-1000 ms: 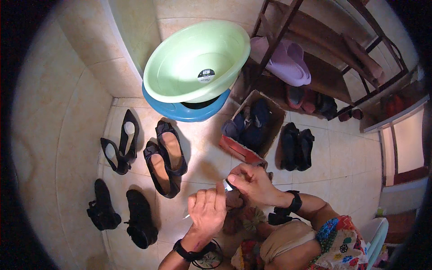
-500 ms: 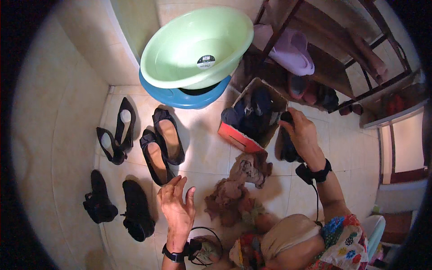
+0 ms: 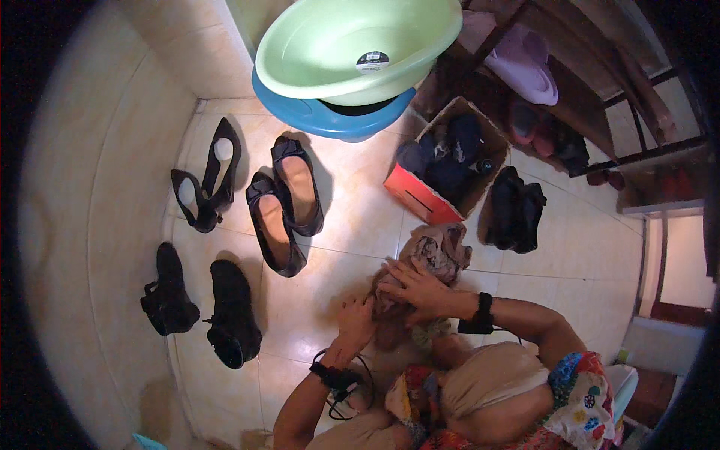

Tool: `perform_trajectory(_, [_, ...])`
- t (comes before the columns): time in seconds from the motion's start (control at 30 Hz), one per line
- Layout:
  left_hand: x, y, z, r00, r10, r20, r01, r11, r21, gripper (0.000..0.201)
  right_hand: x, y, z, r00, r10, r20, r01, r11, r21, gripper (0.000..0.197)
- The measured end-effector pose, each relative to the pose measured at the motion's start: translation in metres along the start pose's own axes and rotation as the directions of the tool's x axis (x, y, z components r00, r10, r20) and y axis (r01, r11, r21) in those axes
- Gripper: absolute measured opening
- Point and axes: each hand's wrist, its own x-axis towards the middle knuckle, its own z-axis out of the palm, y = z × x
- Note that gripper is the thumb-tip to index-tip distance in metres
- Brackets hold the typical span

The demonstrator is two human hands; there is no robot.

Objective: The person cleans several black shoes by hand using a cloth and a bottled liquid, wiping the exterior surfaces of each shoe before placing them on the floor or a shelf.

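floor: beige tile (image 3: 352, 225) | wall: pale, lit warm (image 3: 172, 45) | rack: dark wood, prob. shoe shelf (image 3: 600, 97)

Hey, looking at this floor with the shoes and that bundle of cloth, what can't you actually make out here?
- Head view: the cloth bundle's near part, under the right hand and left hand.
- Head view: contents of the cardboard box, dark and jumbled.
- Head view: blue basin, mostly covered by the green basin.
- Head view: shoe rack, dim and cut by the rim.

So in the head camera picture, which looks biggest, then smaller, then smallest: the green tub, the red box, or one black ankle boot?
1. Green tub, clearly largest, though it sits nearer the camera, which may add to it.
2. Red box.
3. Black ankle boot, smallest, but not far behind the box.
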Motion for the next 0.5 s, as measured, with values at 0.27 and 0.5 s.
perform_trajectory(0.27, [0.006, -0.020, -0.064, 0.960, -0.163, -0.229, 0.004, 0.824, -0.566, 0.019, 0.017, 0.031, -0.021, 0.981, 0.192, 0.035, -0.185, 0.859, 0.477, 0.044])
perform_trajectory(0.5, [-0.009, -0.032, -0.100, 0.977, -0.186, -0.107, 0.116, 0.878, -0.465, 0.015, 0.018, 0.021, -0.107, 0.846, 0.510, -0.156, -0.069, 0.394, 0.917, 0.025])
